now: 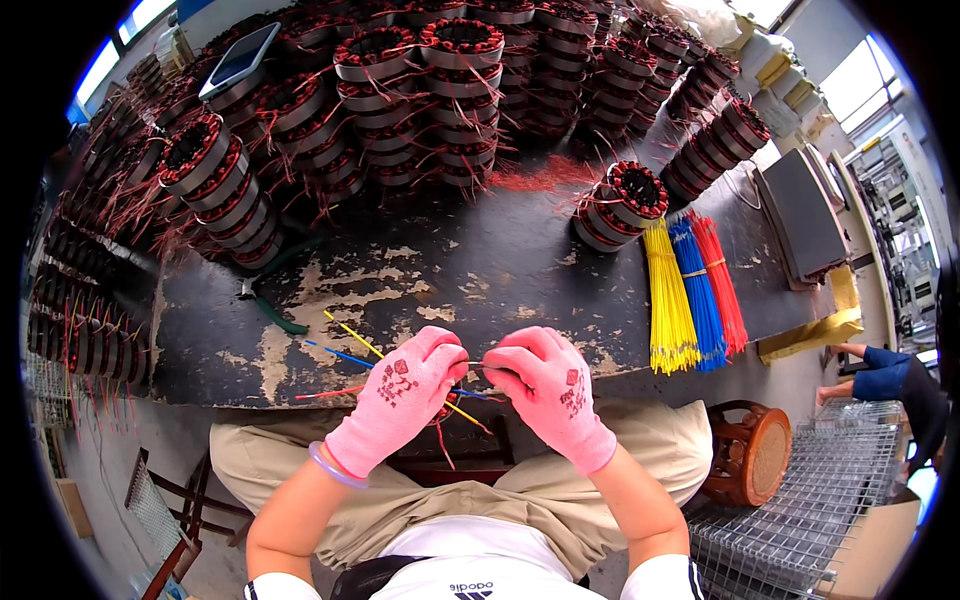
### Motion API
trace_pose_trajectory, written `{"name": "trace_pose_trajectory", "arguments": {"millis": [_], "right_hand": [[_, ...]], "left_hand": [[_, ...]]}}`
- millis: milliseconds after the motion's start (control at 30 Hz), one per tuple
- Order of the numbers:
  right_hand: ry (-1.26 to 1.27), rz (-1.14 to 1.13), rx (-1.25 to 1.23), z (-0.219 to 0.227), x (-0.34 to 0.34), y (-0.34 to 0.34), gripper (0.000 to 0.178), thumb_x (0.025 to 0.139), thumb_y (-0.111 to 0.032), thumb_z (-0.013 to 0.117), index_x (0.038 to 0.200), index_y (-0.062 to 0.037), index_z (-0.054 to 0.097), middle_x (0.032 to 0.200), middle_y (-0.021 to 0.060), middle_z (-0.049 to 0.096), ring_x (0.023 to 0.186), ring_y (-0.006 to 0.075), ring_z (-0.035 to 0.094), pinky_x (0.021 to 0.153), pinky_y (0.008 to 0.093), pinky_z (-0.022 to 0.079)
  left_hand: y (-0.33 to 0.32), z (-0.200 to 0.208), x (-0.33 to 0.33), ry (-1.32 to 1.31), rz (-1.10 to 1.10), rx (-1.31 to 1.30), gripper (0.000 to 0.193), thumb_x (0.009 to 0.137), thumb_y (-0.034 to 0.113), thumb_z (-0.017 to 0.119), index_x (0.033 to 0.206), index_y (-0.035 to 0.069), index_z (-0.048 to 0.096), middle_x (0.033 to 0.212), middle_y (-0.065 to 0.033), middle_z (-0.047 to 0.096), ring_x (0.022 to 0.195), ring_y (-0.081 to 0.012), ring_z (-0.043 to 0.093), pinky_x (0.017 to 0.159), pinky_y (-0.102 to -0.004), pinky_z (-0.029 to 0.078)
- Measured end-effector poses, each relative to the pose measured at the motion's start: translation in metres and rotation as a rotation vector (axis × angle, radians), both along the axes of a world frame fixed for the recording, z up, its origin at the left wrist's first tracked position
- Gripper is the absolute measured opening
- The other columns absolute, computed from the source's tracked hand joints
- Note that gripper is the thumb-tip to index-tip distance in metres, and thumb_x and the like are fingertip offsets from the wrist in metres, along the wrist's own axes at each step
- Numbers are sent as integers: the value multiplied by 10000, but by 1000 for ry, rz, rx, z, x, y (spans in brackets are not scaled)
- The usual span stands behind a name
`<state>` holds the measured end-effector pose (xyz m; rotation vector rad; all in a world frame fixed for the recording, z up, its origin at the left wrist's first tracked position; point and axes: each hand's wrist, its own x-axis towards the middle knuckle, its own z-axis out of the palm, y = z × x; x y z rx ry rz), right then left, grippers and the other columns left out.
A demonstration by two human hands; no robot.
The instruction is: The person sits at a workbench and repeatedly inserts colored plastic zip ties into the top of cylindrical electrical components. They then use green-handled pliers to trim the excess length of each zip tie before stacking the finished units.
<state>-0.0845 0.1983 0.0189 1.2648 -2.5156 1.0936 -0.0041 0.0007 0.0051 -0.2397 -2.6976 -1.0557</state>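
My left hand (395, 395), in a pink glove, is closed around a yellow wire (352, 335), a blue wire (338, 353) and a red wire (325, 394) at the table's near edge. Their other ends stick out past its right side, where some dark red strands (443, 440) hang down. Facing it, my pink-gloved right hand (548, 390) pinches with thumb and forefinger. A thin dark line spans the small gap between both sets of fingertips, too fine to name. A single short stack of wound stator cores (620, 207) stands farther right.
Tall stacks of stators (460, 110) with red leads fill the table's back and left. Yellow (670, 300), blue (700, 300) and red (718, 285) wire bundles lie right. A green-handled tool (280, 316) lies left. A wooden drum stool (757, 455), wire mesh (800, 490) and another person (905, 390) are at right.
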Motion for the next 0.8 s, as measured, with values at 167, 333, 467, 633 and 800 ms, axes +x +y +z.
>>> {"name": "trace_pose_trajectory", "arguments": {"millis": [167, 333, 467, 633, 800], "right_hand": [[-263, 102, -39, 5, -11, -1, 131, 884, -34, 691, 1014, -42, 702, 1022, 107, 702, 934, 322, 676, 807, 396, 543], [-439, 124, -42, 6, -13, 0, 106, 949, -78, 642, 1041, -37, 676, 994, 137, 693, 930, 351, 672, 797, 396, 542], [-482, 139, 3, 7, -18, -2, 114, 957, -117, 643, 1030, -34, 673, 939, 120, 697, 884, 278, 698, 756, 370, 542], [-1336, 128, -55, -9, -47, 1, 185, 955, -155, 660, 1045, 6, 664, 902, -28, 659, 772, 56, 567, 695, 225, 486], [-557, -29, -21, 2, -18, 11, 291, 882, -167, 754, 1138, -54, 675, 931, 38, 705, 794, 80, 640, 724, 250, 518]], "left_hand": [[7, 14, -1, -6, 12, -41, 176, 890, 14, 660, 1061, 49, 637, 1102, -114, 627, 908, -336, 657, 758, -417, 546], [13, 18, -1, -3, 47, -24, 164, 873, 44, 702, 1029, 48, 651, 1088, -116, 632, 935, -336, 665, 766, -415, 554], [17, 13, 0, 5, 46, 15, 195, 848, 29, 724, 1026, 37, 646, 1069, -123, 645, 921, -330, 660, 769, -407, 551], [22, -1, -5, 100, 14, -10, 204, 811, 29, 754, 992, 41, 659, 1012, -97, 668, 898, -318, 669, 765, -408, 553], [21, -3, -3, 68, 20, 5, 188, 805, 25, 750, 975, 54, 675, 1008, -80, 679, 904, -306, 679, 762, -407, 557]]}}
